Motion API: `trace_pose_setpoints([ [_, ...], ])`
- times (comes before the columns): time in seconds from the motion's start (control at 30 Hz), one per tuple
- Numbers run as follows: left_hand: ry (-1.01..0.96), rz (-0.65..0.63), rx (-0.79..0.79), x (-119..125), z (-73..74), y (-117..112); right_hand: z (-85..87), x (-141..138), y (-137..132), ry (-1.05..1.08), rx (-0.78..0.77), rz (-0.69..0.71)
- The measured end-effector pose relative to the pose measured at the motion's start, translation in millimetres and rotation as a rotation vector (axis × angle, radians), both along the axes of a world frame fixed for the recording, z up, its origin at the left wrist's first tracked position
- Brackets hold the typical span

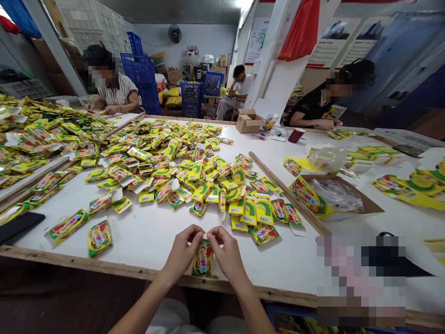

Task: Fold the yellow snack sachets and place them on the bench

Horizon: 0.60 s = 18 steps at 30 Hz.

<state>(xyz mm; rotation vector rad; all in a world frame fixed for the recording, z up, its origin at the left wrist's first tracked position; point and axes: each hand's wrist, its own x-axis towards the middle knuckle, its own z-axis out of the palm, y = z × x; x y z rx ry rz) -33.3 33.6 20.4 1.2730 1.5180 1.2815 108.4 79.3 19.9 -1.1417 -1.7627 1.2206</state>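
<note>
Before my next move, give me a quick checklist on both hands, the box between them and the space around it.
1. Left hand at the box's top end: ok.
2. Right hand at the same end: ok.
3. Box lettering facing the camera: ok, readable.
4. Top end fully closed: cannot tell, the hands cover part of it.
5. Box well inside the table's wooden edge: not ok, its lower end reaches that edge.
6. Pile of boxes clear of the hands: ok, it lies beyond them.
</note>
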Motion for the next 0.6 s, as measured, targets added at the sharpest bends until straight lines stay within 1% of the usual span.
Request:
trace_pose_setpoints([
  [0.17, -0.113, -0.02, -0.014, -2, -11.4, -8, -8.6, 5, -9, 0.092, -0.015, -0.01],
  [0.37, -0.066, -0.06, -0.004, -8, -22.8, -19, -20.7, 9, -15, 0.174, 0.017, -0.007],
  [0.5, -0.077, -0.09, -0.014, -7, -26.4, -22, -23.0, 11, -17, 0.189, 0.033, -0.007],
  [0.6, -0.076, -0.09, -0.009, -5, -24.8, -23, -23.4, 9, -20, 0.206, 0.031, -0.004],
])
